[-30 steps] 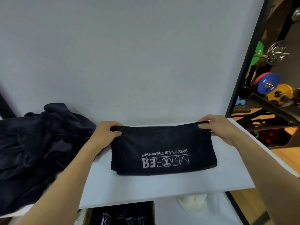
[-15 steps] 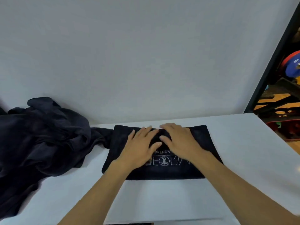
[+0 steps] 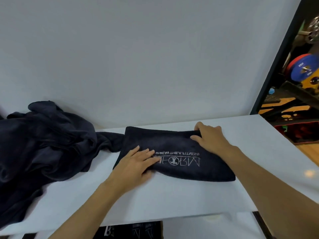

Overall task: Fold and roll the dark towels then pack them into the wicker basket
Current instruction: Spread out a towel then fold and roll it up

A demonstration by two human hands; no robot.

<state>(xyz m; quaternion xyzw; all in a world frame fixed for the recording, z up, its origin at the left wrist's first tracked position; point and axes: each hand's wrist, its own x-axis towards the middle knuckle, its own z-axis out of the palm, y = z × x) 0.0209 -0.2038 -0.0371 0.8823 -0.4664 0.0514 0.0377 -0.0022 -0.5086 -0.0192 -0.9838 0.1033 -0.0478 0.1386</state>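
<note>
Wall (image 3: 138, 57), white and plain, fills the upper half of my head view. Below it the white desk (image 3: 172, 195) runs across the frame, its far edge against the wall.

On the left end of the desk I see a heap of dark towels (image 3: 43, 144), crumpled and unfolded. It spreads from the far edge down to the near left corner. One tail of it reaches right and touches the left end of the folded towel (image 3: 172, 144).

That folded towel lies flat in the middle of the desk as a long dark band, with its long side running left to right. Its pale lettering (image 3: 183, 161) faces up and reads upside down from where I look.

The left hand (image 3: 138, 164) lies flat on the near left part of the folded towel. Its fingers are straight and spread, and they press the cloth and cover the start of the lettering. The right hand (image 3: 210, 138) is at the far right corner, with its fingers curled over the towel's far edge and the thumb on top, gripping that edge.

Past the dark frame at the right I can make out blue, red and yellow weight plates (image 3: 303, 68) on a rack. Under the near edge of the desk a strip of dark fabric (image 3: 136, 229) with pale marks shows; I cannot tell what holds it.
</note>
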